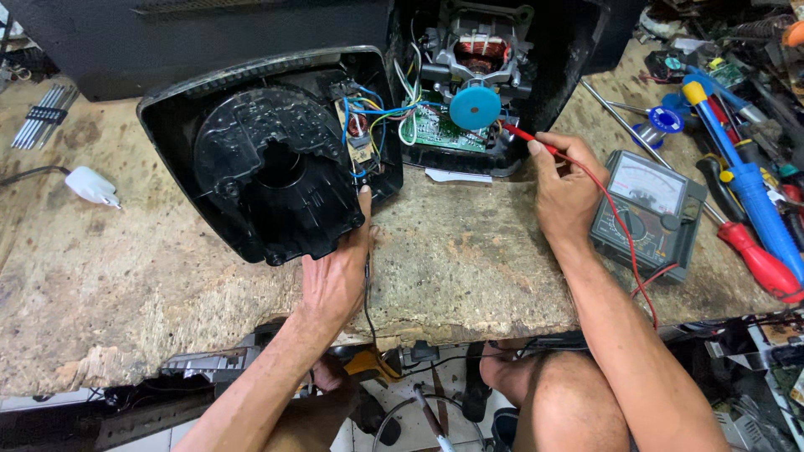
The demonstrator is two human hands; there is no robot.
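Left hand [339, 268]: clamped on black probe, tip up at small circuit board [358, 138].
Right hand [565, 188]: pinching red probe [523, 136], pointing left toward motor housing [477, 75] at bench back edge.

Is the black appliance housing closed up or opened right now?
Opened. The black housing lies apart from the motor section, with its small circuit board, coloured wires and the motor exposed.

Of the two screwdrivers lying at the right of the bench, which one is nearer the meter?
The red-handled screwdriver: its handle lies just right of the grey analog meter, at the bench's front edge. The blue-handled screwdriver lies farther right and back.
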